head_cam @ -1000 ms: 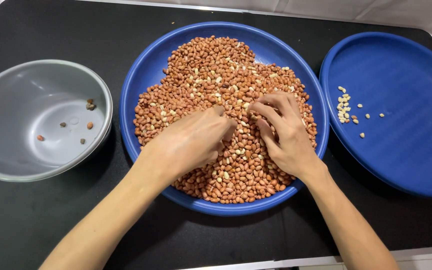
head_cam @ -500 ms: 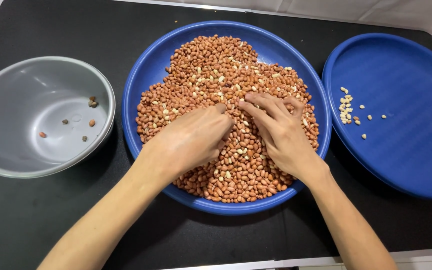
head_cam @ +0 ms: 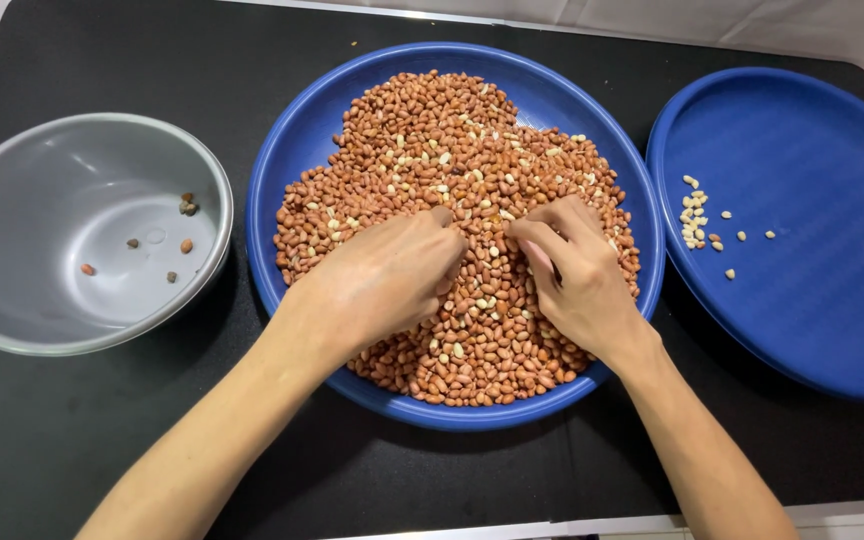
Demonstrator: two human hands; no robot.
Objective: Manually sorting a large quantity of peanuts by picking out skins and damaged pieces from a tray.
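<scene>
Head view shows the peanuts [head_cam: 452,150] heaped in the middle blue tray [head_cam: 297,150], where both hands have drawn closer together since a second ago, so sorting goes on at the pile's centre. Left hand [head_cam: 377,285] and right hand [head_cam: 577,275] rest on the nuts, fingers curled narrow, pinching among them. Pale kernels [head_cam: 694,215] lie in the right blue tray [head_cam: 812,150]; dark bits [head_cam: 187,205] sit in the grey bowl [head_cam: 12,160] on the black surface [head_cam: 52,440].

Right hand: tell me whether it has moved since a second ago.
Yes. The right hand has slid slightly left across the peanuts, away from the middle blue tray's right rim.
</scene>
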